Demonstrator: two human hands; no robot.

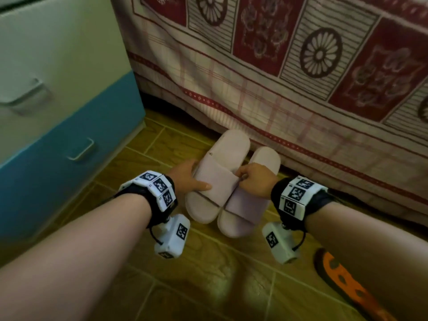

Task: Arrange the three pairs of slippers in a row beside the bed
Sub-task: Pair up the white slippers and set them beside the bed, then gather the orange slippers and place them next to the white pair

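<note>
Two pale pink slippers lie side by side on the tiled floor, toes toward the bed. My left hand (188, 178) grips the strap of the left pink slipper (217, 163), thumb across the band. My right hand (256, 180) is closed on the strap of the right pink slipper (266, 158). The left slipper's inner edge overlaps the right one slightly. An orange and black slipper (342, 281) lies at the lower right, partly hidden under my right forearm. The other slippers are out of view.
The bed's side, draped with a red and white patterned cover (289, 93), runs across the back and right. A white and blue drawer cabinet (58, 135) stands at the left. Brown floor tiles (208, 274) spread in front.
</note>
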